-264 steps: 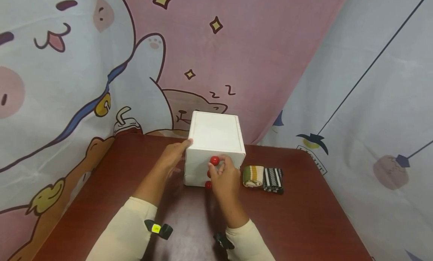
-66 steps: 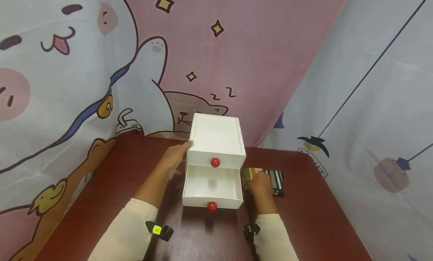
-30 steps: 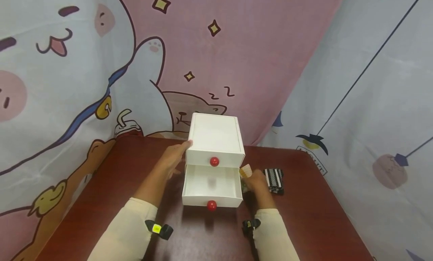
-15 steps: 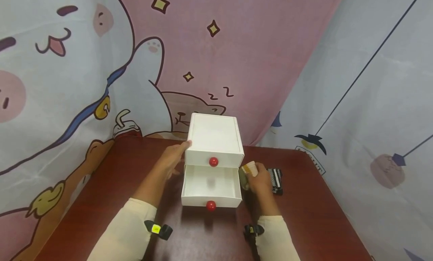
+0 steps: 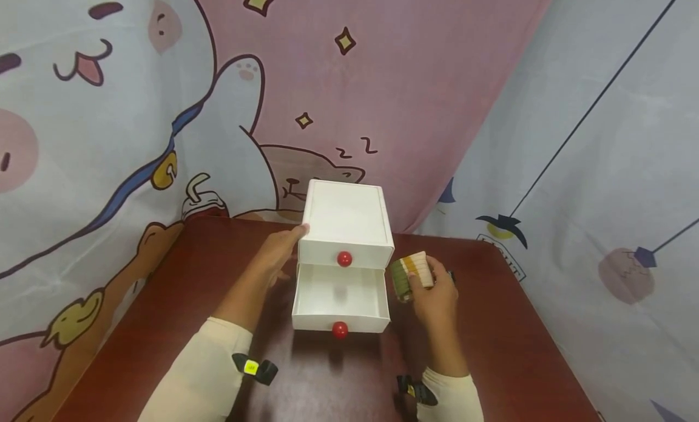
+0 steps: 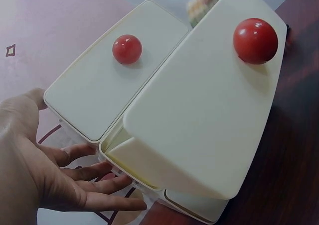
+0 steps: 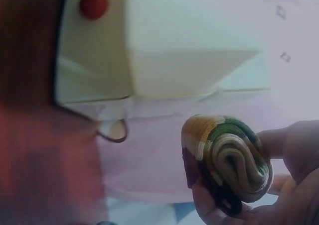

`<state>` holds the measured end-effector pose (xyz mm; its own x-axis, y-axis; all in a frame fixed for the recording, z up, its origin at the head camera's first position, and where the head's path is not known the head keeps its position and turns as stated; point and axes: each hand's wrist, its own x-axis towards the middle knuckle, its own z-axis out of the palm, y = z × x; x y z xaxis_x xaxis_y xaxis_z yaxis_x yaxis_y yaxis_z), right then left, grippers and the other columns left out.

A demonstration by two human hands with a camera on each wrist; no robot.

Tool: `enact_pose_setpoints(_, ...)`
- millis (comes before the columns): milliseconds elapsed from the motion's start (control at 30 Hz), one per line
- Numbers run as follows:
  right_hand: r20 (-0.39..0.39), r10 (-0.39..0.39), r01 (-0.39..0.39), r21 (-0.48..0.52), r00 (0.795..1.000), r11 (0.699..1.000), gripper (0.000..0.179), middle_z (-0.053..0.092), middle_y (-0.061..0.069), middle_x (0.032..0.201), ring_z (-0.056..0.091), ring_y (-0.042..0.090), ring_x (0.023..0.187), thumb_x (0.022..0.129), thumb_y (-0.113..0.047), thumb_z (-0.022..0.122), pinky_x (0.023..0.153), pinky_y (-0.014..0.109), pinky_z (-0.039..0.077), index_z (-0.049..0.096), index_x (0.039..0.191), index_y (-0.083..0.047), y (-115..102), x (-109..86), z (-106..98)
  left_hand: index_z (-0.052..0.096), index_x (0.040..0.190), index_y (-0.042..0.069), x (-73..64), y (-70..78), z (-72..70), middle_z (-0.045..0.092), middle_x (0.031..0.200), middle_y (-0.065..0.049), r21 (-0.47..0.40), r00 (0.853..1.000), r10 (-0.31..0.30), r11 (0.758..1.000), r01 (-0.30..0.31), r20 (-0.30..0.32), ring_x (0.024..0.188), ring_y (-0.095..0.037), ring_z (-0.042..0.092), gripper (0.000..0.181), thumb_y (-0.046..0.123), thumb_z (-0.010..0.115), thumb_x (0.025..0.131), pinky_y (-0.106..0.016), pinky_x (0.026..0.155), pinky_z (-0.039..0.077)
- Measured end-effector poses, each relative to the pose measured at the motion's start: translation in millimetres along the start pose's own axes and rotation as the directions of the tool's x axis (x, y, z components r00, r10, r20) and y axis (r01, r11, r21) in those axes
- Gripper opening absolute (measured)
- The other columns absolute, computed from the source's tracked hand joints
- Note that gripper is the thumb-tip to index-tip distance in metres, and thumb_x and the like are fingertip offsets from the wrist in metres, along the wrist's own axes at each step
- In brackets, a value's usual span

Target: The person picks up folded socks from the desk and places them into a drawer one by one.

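Note:
A white drawer cabinet (image 5: 346,212) with red knobs stands on the table. Its middle drawer (image 5: 317,323) is pulled out, and nothing shows inside it. My left hand (image 5: 275,252) rests against the cabinet's left side, thumb at the top edge. The left wrist view shows its fingers (image 6: 107,185) fairly straight along that side. To the right of the drawer, my right hand (image 5: 437,294) grips a rolled pair of socks (image 5: 412,273) in green, yellow and cream. The spiral end of the roll faces the camera in the right wrist view.
Behind my right hand, a black-and-white striped roll (image 5: 451,277) is mostly hidden. The dark red table (image 5: 508,325) reaches back to a cartoon-printed cloth (image 5: 415,106), close behind the cabinet.
Since the oldest frame the middle drawer has come out. My right hand has gone from the knobs to the sock roll, gripped it and raised it off the table. My left hand has stayed put.

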<state>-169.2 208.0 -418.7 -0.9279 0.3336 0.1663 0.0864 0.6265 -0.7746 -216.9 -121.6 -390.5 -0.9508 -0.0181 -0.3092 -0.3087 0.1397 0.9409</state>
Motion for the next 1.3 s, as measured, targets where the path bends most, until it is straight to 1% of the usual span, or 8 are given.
enact_pose_setpoints(200,-0.03,-0.019,0.022,0.084,0.999,0.996,0.058,0.064,0.024,0.145,0.062,0.04,0.121,0.103,-0.023,0.073,0.099,0.055,0.051,0.055,0.159,-0.016,-21,-14.2,-13,0.044,0.164,0.007,0.2,-0.5,-0.2,0.04,0.174,-0.019,0.011,1.0,0.003,1.0,-0.003,-0.003,0.154,-0.05,0.048,0.085,0.067,0.054,0.104,-0.081,0.112,0.044)
enact_pose_setpoints(333,-0.083,-0.062,0.07,0.1,0.995,0.992,0.057,0.065,0.025,0.139,0.063,0.04,0.116,0.103,-0.019,0.073,0.095,0.051,0.05,0.057,0.157,-0.014,-35,-24.4,-19,0.044,0.164,0.006,0.9,-0.7,0.3,0.04,0.174,-0.02,0.007,1.0,0.01,1.0,-0.01,-0.003,0.154,-0.051,0.048,0.085,0.067,0.054,0.104,-0.082,0.111,0.044)
enact_pose_setpoints(467,-0.149,-0.106,0.124,0.119,0.983,0.985,0.055,0.068,0.024,0.135,0.065,0.038,0.112,0.101,-0.015,0.075,0.092,0.048,0.051,0.061,0.154,-0.012,-44,-34.3,-25,0.045,0.164,0.006,1.1,-0.4,1.4,0.04,0.174,-0.02,-0.001,1.0,0.012,1.0,-0.012,0.001,0.153,-0.051,0.049,0.086,0.067,0.056,0.103,-0.082,0.111,0.044)
enact_pose_setpoints(633,-0.185,-0.198,0.222,0.116,0.963,0.968,0.053,0.07,0.023,0.129,0.066,0.035,0.105,0.1,-0.012,0.075,0.086,0.044,0.051,0.063,0.151,-0.012,-51,-47.9,-23,0.045,0.164,0.007,0.1,-0.2,1.6,0.04,0.173,-0.019,-0.013,1.0,0.007,1.0,-0.007,-0.006,0.153,-0.05,0.049,0.086,0.066,0.056,0.103,-0.083,0.111,0.043)
enact_pose_setpoints(733,-0.174,-0.247,0.27,0.127,0.953,0.955,0.053,0.069,0.022,0.125,0.065,0.032,0.104,0.1,-0.01,0.075,0.083,0.041,0.053,0.064,0.151,-0.012,-54,-55.0,-17,0.045,0.163,0.007,-0.4,-0.3,1.0,0.041,0.173,-0.02,-0.02,1.0,0.005,1.0,-0.006,-0.01,0.153,-0.05,0.049,0.085,0.066,0.056,0.103,-0.084,0.112,0.042)
enact_pose_setpoints(1000,-0.105,-0.314,0.329,0.186,0.944,0.926,0.052,0.071,0.018,0.121,0.066,0.026,0.106,0.097,-0.006,0.078,0.086,0.037,0.056,0.066,0.147,-0.01,-66,-66.3,10,0.044,0.163,0.005,-0.6,-1.3,0.7,0.039,0.174,-0.021,-0.024,1.0,0.012,1.0,-0.013,-0.007,0.153,-0.051,0.048,0.086,0.066,0.057,0.104,-0.084,0.111,0.041)
enact_pose_setpoints(1100,-0.07,-0.302,0.31,0.195,0.951,0.93,0.048,0.073,0.016,0.118,0.067,0.024,0.101,0.096,-0.006,0.079,0.082,0.034,0.057,0.065,0.142,-0.008,-68,-71.9,19,0.044,0.164,0.005,-0.6,-1.7,0.8,0.039,0.174,-0.021,-0.022,1.0,0.014,1.0,-0.014,-0.004,0.153,-0.051,0.049,0.086,0.066,0.057,0.104,-0.084,0.111,0.042)
enact_pose_setpoints(1300,-0.014,-0.202,0.201,0.179,0.979,0.963,0.033,0.073,0.013,0.105,0.068,0.021,0.089,0.093,-0.011,0.08,0.074,0.032,0.055,0.059,0.118,-0.007,-71,-76.6,32,0.047,0.162,0.005,0.0,-1.1,1.0,0.041,0.173,-0.02,-0.034,1.0,0.019,0.999,-0.019,-0.004,0.152,-0.049,0.05,0.085,0.065,0.059,0.103,-0.084,0.111,0.042)
